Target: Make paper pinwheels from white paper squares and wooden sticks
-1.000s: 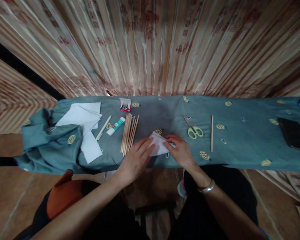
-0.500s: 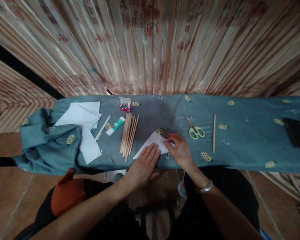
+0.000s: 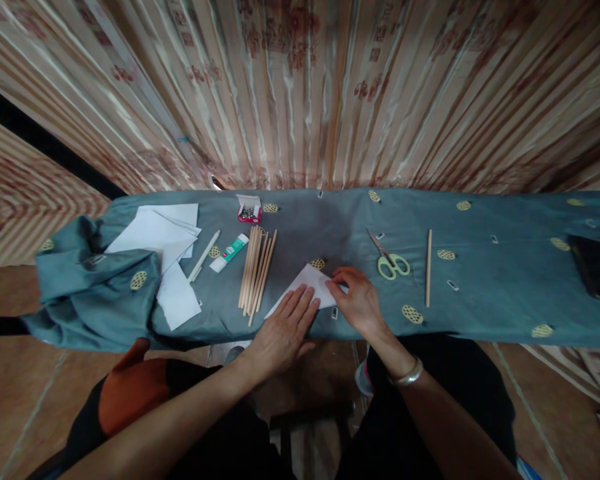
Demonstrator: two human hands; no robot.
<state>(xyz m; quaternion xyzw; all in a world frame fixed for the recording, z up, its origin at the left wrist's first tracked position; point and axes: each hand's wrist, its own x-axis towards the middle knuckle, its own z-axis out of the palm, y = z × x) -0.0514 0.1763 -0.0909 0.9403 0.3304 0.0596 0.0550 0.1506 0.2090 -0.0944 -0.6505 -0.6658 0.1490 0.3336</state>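
A folded white sheet of paper (image 3: 307, 277), roughly triangular, lies near the front edge of the cloth-covered table (image 3: 490, 293). My left hand (image 3: 285, 330) rests flat across its lower part, fingers stretched out. At the paper's right corner, the thumb and fingers of my right hand (image 3: 357, 300) are pinched on it; the fingertips partly cover that corner. Several wooden sticks (image 3: 255, 273) lie side by side just left of the paper. To the right of my right hand are scissors (image 3: 391, 263) with green handles, their blades pointing away from me.
A single stick (image 3: 429, 267) lies right of the scissors, and a dark phone-like object (image 3: 595, 267) farther right. Leftward are a glue tube (image 3: 229, 253), a white pen (image 3: 205, 256), loose white papers (image 3: 180, 293) and a small open box (image 3: 250, 210) of metal bits. A curtain (image 3: 300, 100) hangs behind.
Both hands keep almost the same place on the folded paper. The view has shifted very slightly; nothing on the table has visibly been picked up or put down.
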